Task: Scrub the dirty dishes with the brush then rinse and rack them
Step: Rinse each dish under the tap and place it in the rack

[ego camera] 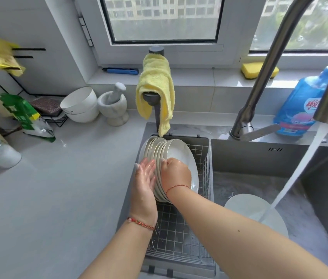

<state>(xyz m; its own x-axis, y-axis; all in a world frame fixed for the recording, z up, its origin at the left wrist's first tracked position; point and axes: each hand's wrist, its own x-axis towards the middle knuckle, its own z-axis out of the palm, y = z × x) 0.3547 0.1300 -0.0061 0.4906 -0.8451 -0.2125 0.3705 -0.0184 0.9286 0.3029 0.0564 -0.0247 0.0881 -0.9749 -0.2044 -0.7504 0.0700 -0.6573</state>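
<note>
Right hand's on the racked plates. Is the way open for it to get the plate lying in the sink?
Probably yes. The right hand only has to let go of the racked plates; the plate lies uncovered in the sink, only the water stream crossing.

Glossy white ceramic plates stand in a shiny metal wire rack; the grey counter is smooth, the yellow cloth fluffy.

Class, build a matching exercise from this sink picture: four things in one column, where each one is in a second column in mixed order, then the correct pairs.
Things:
1. yellow cloth
2. sponge
3. stack of plates
4. single plate

Places:
A. flat in the sink basin, under the running water
B. on the window sill
C. draped over the dark post behind the rack
D. on edge in the wire rack, between both hands

Pairs: 1-C, 2-B, 3-D, 4-A
</note>
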